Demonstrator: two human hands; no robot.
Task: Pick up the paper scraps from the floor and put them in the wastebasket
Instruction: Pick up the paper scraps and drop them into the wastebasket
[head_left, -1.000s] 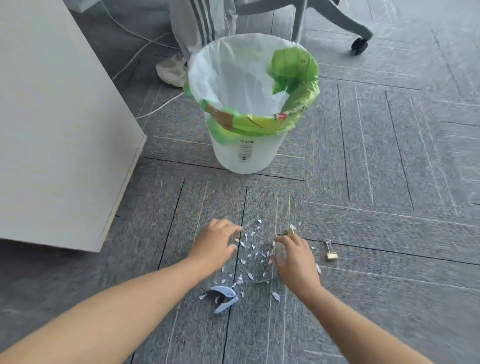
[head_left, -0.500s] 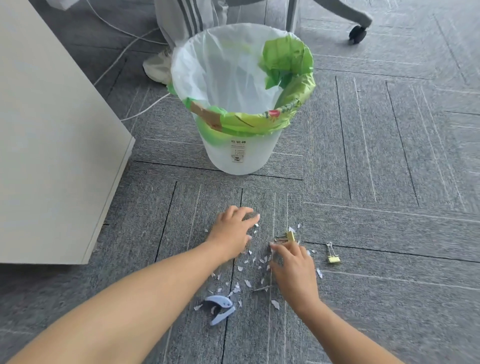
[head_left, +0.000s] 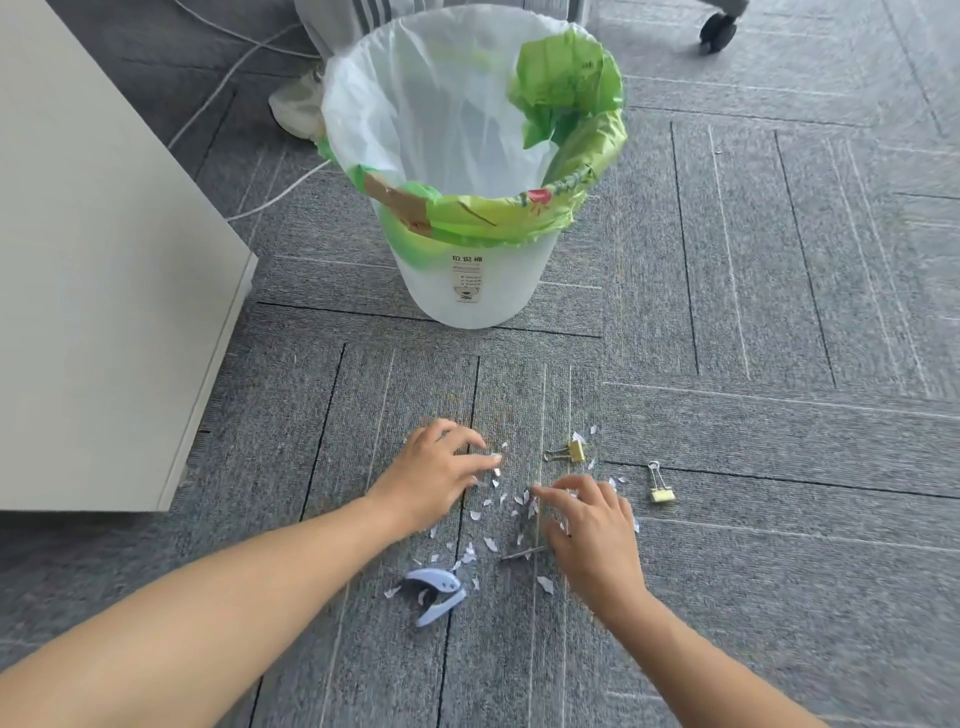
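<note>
Several small white paper scraps (head_left: 491, 543) lie scattered on the grey carpet between my hands. My left hand (head_left: 434, 470) rests palm down at the left edge of the pile, fingers spread and curled, fingertips touching scraps. My right hand (head_left: 592, 525) is on the right side, fingers bent over the scraps, index fingertip pressing at the pile's middle. I cannot tell whether either hand holds a scrap. The white wastebasket (head_left: 470, 283), lined with a clear bag and a green bag, stands upright just beyond the pile.
Two gold binder clips (head_left: 574, 451) (head_left: 661, 488) lie right of the scraps; a light blue staple remover (head_left: 435, 592) lies near my left forearm. A thin dark pin (head_left: 522, 553) lies among the scraps. A white cabinet (head_left: 104, 291) stands left. Cables, a seated person's shoe (head_left: 296, 106) and a chair caster (head_left: 717, 26) lie behind.
My left hand has slid forward and right onto the scraps. My right hand has drawn back from the nearer binder clip toward the pile's middle. The view has moved closer to the wastebasket.
</note>
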